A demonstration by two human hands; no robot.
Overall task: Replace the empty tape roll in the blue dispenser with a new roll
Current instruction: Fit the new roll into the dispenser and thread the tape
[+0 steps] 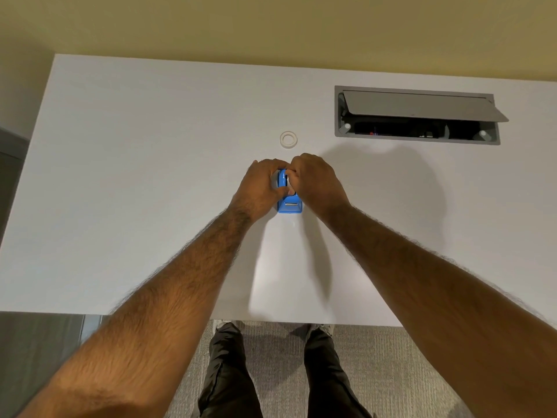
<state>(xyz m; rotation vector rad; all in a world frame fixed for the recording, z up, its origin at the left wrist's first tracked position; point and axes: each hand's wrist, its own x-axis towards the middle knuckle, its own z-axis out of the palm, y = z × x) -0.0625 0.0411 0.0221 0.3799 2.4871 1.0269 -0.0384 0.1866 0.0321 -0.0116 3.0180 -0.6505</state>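
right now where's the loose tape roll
In the head view the loose tape roll lies flat on the white desk, near centre, just beyond the blue dispenser and left of the open cable hatch.

Soft, warmish room light falls evenly on the white table (120, 176), with no hard glare. It seems to come from overhead and somewhat to the left: the left hand (259, 188) and right hand (316, 182) throw a broad, fuzzy-edged shadow onto the table to their right. A paler patch lies between the forearms (150, 327), edged by a fainter shadow. The wall (271, 25) darkens toward the top corners. The wide lens bows and tilts the table's edges and swells the forearms near the bottom, where they look a little soft. The blue dispenser (289, 206) looks crisp at the centre. The inside of the cable box (416, 129) is too dark to make out.
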